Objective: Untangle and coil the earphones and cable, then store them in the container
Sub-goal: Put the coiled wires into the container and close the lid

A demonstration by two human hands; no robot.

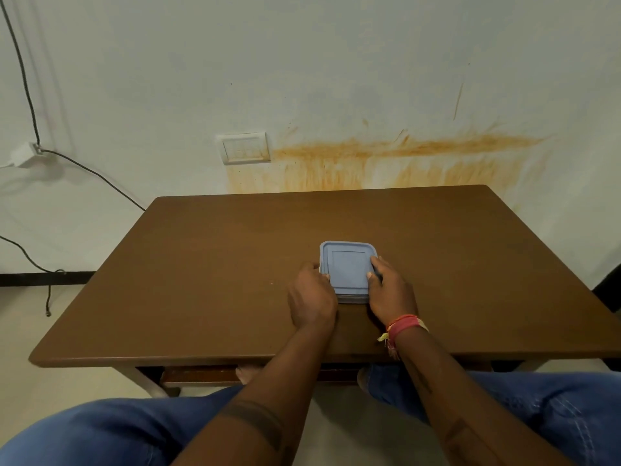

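A small square container [347,269] with a blue-grey lid [349,264] is seen resting on the brown wooden table [201,264], a little toward the near edge from the table's middle. The lid is seated on top, so whatever lies inside is hidden and cannot be told.

The container is flanked by both hands. The left hand [311,295] is pressed against the container's left side, its fingers curled narrowly round the near-left corner, knuckles up. The right hand [389,290] is laid against the container's right side, with the thumb and fingertips placed on the lid's right rim; the fingers are kept close together, gripping the edge. A red and yellow thread band [403,326] is worn on the right wrist, just toward the near edge from the container.

Beyond the container, past the table's far edge, a switch plate [246,148] is fixed on the pale wall, with an orange-brown stain [386,163] spread beside it. Blue jeans [100,428] are seen below the table's near edge.
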